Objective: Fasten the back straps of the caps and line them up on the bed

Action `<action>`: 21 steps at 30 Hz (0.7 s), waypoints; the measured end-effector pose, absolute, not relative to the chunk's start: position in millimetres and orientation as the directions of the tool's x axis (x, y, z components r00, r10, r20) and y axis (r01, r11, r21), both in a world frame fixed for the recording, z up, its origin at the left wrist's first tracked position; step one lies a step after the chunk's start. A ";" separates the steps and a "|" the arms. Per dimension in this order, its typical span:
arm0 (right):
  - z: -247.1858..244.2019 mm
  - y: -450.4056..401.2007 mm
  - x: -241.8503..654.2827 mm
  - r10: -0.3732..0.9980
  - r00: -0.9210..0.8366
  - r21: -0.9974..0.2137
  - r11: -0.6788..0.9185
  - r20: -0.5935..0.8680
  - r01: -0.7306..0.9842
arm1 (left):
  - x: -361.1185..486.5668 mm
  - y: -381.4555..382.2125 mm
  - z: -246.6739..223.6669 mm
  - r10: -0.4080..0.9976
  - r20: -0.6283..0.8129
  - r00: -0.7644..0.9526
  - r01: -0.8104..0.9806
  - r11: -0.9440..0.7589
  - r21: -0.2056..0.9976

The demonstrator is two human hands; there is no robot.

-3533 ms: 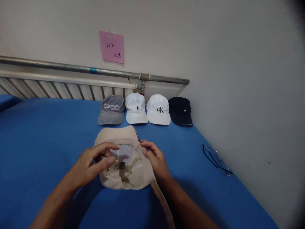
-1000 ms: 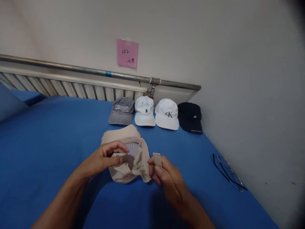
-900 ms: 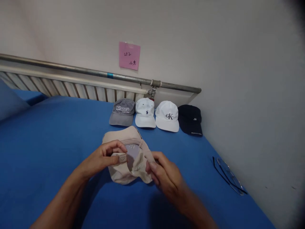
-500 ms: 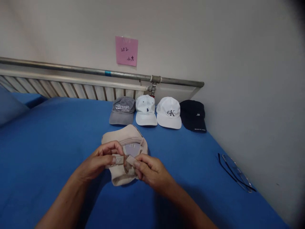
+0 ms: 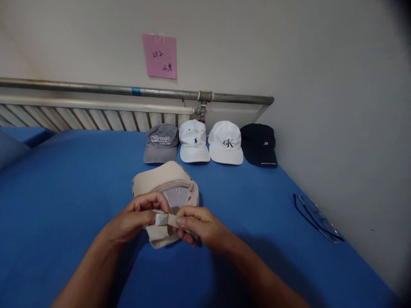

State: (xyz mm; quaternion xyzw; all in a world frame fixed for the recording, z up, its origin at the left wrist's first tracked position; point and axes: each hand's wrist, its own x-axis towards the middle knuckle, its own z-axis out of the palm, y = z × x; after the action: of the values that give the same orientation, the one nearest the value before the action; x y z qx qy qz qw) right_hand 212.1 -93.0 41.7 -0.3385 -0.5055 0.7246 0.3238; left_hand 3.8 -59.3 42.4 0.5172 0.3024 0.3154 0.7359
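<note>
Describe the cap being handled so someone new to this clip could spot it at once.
On the blue bed sheet, in front of the row of four caps along the wall rail, lies a beige cap. The left hand and right hand pinch its back strap and metal buckle. It alone is beige, upside down, and apart from the row.

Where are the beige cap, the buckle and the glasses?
beige cap (image 5: pixel 160 177): head view, on its upturned brim.
buckle (image 5: pixel 161 219): head view, on the metal face.
glasses (image 5: pixel 316 214): head view, on a lens.
</note>
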 end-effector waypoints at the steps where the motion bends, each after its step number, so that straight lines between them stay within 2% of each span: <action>1: 41.8 -92.8 212.4 0.806 -0.570 -0.948 -0.287 -0.162 -0.136 | 3.8 -59.3 42.1 0.777 -0.120 0.618 -0.149 0.266 0.952; 4: 43.2 -92.6 212.9 0.803 -0.574 -0.935 -0.311 -0.162 -0.172 | 3.7 -59.3 41.7 0.787 -0.126 0.604 -0.158 0.273 0.949; 13: 43.9 -92.7 212.5 0.801 -0.579 -0.948 -0.284 -0.153 -0.142 | 7.3 -58.9 43.2 0.780 -0.132 0.611 -0.198 0.312 0.929; 21: 42.3 -93.3 210.6 0.794 -0.587 -0.949 -0.286 -0.155 -0.136 | 6.1 -59.5 41.7 0.768 -0.150 0.622 -0.164 0.315 0.935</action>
State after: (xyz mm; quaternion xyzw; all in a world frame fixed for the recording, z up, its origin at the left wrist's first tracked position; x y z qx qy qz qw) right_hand 210.6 -93.3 42.3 -0.3251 -0.5064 0.7330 0.3172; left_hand 6.1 -59.5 41.7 0.4962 0.3045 0.3102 0.7515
